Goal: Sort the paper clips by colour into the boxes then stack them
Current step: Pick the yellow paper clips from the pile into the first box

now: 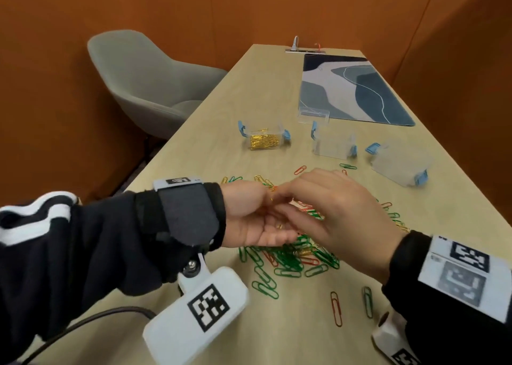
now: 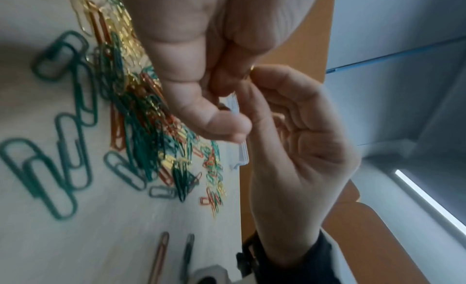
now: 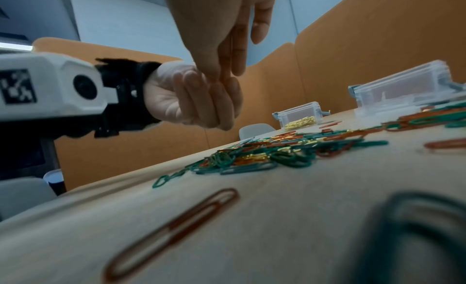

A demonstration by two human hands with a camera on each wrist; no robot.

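Head view: the left wrist camera (image 1: 194,313) sits nearest. Above the mixed paper clip pile (image 1: 288,256), the left hand (image 1: 249,215) lies palm up, cupping gold clips (image 1: 278,225); the right hand (image 1: 332,212) reaches its fingertips into it. A clear box of gold clips (image 1: 263,140) stands beyond, two empty boxes (image 1: 332,145) beside.

Left wrist view: right fingertips (image 2: 262,73) pinch a gold clip at the left hand's (image 2: 201,49) curled fingers.

Right wrist view: a red clip (image 3: 174,232) lies nearest; the left fingers (image 3: 209,101) curl upward.

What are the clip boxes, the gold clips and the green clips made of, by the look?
Clip boxes: clear rigid plastic with blue latches; the contents show through the walls. Gold clips: likely bare or plated metal wire, given the shiny metallic glint. Green clips: probably coated or painted wire; the colour is flat and even, less reflective. Coating type can't be told.
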